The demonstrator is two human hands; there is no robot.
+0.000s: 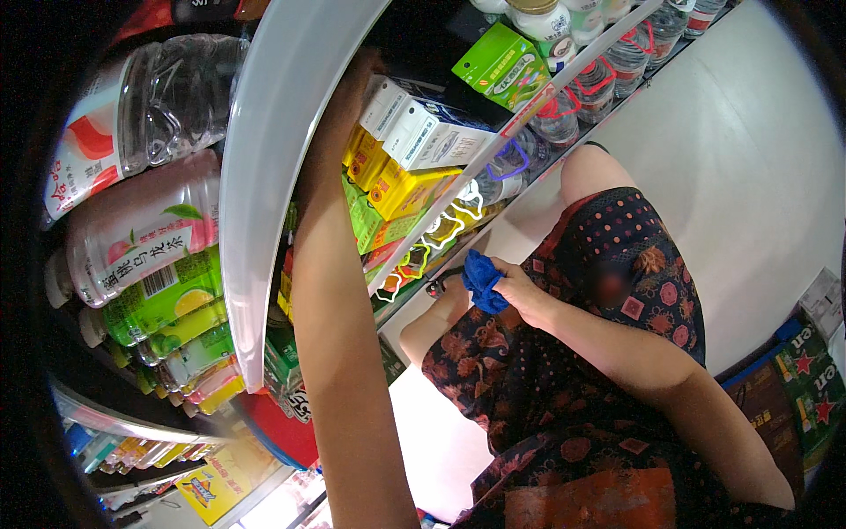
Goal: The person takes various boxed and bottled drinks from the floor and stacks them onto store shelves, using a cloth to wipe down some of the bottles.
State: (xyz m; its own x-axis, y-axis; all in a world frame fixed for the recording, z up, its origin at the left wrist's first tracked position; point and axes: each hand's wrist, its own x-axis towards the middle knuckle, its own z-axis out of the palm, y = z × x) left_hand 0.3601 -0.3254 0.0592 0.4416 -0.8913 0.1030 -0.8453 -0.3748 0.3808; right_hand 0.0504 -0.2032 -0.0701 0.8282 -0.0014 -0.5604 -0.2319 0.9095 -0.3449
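My right hand [522,289] grips a crumpled blue cloth [484,281] above my lap, over a dark patterned garment [568,370]. My left forearm [340,317] reaches up between a curved pale shelf edge [281,119] and the cartons; its hand is lost in shadow and behind that edge. Close to this forearm stand white-and-blue cartons [439,135], yellow cartons [406,188] and green cartons [363,215] on a shelf. Farther along the same shelf sits a green carton [505,66] beside white bottles [545,30].
Large drink bottles [149,231] fill the shelf at left. Below the carton shelf's clear front strip [476,162], water bottles with coloured handles [578,92] stand in a row. Green and brown boxes [780,390] are at the right, on the pale floor's [740,165] far side.
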